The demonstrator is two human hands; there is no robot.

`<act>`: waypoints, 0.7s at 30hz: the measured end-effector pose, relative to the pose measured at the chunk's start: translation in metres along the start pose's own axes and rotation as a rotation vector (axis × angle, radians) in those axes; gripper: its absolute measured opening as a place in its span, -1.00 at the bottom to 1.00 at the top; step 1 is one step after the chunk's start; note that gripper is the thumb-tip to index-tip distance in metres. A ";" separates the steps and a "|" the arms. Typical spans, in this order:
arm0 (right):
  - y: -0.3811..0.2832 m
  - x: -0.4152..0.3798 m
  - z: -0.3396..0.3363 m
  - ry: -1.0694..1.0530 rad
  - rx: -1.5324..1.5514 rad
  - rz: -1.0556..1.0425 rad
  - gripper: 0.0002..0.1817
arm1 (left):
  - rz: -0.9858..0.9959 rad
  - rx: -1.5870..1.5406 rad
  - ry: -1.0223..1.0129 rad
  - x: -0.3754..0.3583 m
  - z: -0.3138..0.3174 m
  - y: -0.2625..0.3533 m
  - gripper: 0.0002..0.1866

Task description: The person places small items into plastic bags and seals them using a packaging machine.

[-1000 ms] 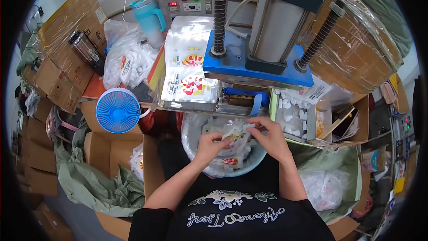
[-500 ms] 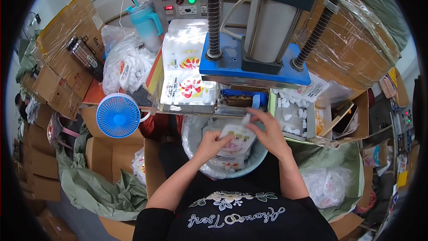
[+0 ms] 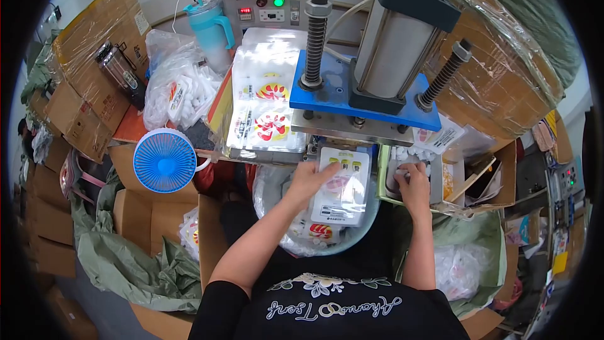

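Observation:
My left hand (image 3: pixel 309 182) grips a white printed plastic pouch (image 3: pixel 341 190) by its left edge, thumb on the front. The pouch hangs in front of the press, above a round tub (image 3: pixel 372 214) lined with clear plastic, where more printed pouches (image 3: pixel 318 232) lie. My right hand (image 3: pixel 414 190) is inside a green-edged tray (image 3: pixel 382 176) with small white plastic pieces (image 3: pixel 412 153). Its fingers are bent together; whatever is between them is hidden.
A press with a blue plate (image 3: pixel 352 91) stands ahead. Left of it lies a stack of printed pouches (image 3: pixel 267 110). A blue fan (image 3: pixel 165 160), a turquoise cup (image 3: pixel 211 34) and a thermos (image 3: pixel 121 75) are further left. Open cardboard boxes (image 3: pixel 217 239) flank me.
My right hand has left the pouch and moved right into the tray. My left hand has raised the pouch and turned it flatter. The press's spring rods have dropped, with a steel plate showing underneath.

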State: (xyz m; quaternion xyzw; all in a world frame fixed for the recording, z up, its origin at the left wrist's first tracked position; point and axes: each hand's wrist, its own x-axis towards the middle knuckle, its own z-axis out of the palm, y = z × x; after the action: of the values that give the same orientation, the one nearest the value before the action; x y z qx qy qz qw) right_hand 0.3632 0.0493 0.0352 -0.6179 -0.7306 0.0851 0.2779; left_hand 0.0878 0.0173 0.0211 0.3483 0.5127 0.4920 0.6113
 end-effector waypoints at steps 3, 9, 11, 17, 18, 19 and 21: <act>-0.003 0.003 0.003 -0.030 0.099 -0.024 -0.75 | 0.300 0.598 0.272 0.004 -0.029 0.028 -0.64; 0.002 0.008 0.008 0.093 0.260 0.100 -0.76 | 0.665 1.313 0.400 -0.022 -0.093 0.005 -0.33; 0.007 0.008 0.012 0.146 0.319 0.088 -0.80 | 0.702 1.261 0.438 -0.029 -0.110 -0.004 -0.55; 0.016 0.005 0.016 0.104 0.740 0.108 -0.78 | 0.588 0.545 0.373 -0.059 -0.083 0.013 -0.86; 0.005 0.004 0.013 0.093 0.731 0.108 -0.77 | 0.494 0.448 0.302 -0.065 -0.072 0.012 -0.86; -0.011 0.002 0.012 0.080 0.723 0.109 -0.77 | 0.400 0.353 0.229 -0.069 -0.062 0.010 -0.85; -0.058 -0.002 -0.008 -0.039 0.698 0.115 -0.79 | 0.340 0.353 0.192 -0.068 -0.045 -0.005 -0.85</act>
State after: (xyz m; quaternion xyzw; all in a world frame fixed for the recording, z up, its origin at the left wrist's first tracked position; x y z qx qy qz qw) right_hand 0.3182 0.0332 0.0682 -0.5241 -0.6265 0.3569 0.4532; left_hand 0.0461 -0.0526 0.0256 0.4822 0.5804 0.5216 0.3981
